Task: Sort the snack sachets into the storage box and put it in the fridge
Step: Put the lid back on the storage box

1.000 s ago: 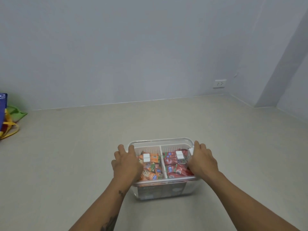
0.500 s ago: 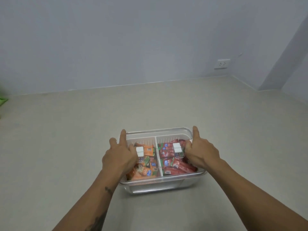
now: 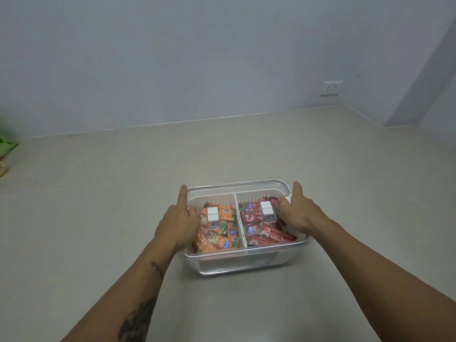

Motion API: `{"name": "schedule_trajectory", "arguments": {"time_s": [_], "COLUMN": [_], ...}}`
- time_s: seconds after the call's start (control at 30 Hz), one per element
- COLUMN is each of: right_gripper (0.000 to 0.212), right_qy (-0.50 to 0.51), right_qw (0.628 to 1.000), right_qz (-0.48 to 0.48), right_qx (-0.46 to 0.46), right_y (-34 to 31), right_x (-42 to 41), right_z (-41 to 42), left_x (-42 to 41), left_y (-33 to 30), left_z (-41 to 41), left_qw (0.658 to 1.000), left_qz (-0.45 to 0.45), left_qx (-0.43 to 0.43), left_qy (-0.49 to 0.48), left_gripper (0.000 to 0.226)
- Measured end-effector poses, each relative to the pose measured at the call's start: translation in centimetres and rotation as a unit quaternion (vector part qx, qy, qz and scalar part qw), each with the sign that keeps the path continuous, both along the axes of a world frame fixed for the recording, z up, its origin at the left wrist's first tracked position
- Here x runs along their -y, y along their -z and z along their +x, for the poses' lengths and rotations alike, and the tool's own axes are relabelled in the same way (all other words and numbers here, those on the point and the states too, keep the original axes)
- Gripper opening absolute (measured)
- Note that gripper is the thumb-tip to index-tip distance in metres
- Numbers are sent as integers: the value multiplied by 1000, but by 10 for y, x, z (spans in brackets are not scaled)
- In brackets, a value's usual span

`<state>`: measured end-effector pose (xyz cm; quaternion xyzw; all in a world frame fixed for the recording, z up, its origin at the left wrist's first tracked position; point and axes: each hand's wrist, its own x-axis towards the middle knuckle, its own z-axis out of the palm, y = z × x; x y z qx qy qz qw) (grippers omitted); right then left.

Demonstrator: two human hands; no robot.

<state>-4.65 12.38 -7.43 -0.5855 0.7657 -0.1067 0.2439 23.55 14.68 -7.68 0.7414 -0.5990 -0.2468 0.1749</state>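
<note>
Storage box (image 3: 243, 260) is sitting on the pale floor (image 3: 98, 206), clear plastic, with a white perforated insert tray (image 3: 246, 196) inside it, split by a center divider. Left hand (image 3: 179, 224) is gripping the box's left rim, thumb pointing up along the outer far corner, fingers curling over the edge and into the tray. Right hand (image 3: 299, 211) is gripping the right rim the same way, thumb up along the far right corner, fingers curling inside. Both hands are clamping on the box, one at each side, box sitting between them. Cannot tell whether the box is lifting off the floor or resting on it.

Orange sachets (image 3: 218, 236) are filling the compartment just beside the left hand's fingers; red sachets (image 3: 261, 229) are filling the compartment next to the right hand's fingers. One small white clip piece (image 3: 212, 214) is lying on top of the orange pile, another white piece (image 3: 266, 208) is lying on the red pile near the right hand's fingers.

Well beyond the right hand, a wall socket (image 3: 331, 88) is showing on the pale blue wall. Far off to the left hand's side, a green item (image 3: 7, 145) is poking in at the frame edge, blurred. A tattoo is showing on the left forearm.
</note>
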Motion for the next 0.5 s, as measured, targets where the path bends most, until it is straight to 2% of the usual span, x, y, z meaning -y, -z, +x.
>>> {"name": "schedule_trajectory", "arguments": {"time_s": [0.1, 0.23, 0.33, 0.4, 0.5], "right_gripper": [62, 53, 57, 62, 65], "right_qy": [19, 19, -4, -35, -59], "right_qw": [1000, 999, 995, 987, 986], "right_qz": [2, -24, -79, -120, -131], "right_qx": [3, -20, -67, -97, -89], "right_y": [-1, -1, -1, -1, 1], "right_x": [-11, -36, -57, -70, -79], "right_z": [4, 11, 20, 27, 28], "left_x": [-15, -27, -37, -43, -51], "left_y": [-4, -2, 2, 5, 9], "left_z": [1, 3, 7, 9, 7], "left_qw": [999, 997, 996, 997, 997], "left_qz": [3, 11, 2, -25, -59], "left_qx": [-49, -58, -62, -47, 21], "left_qy": [-14, -56, -67, -51, -37], "left_gripper": [61, 62, 64, 63, 59]}}
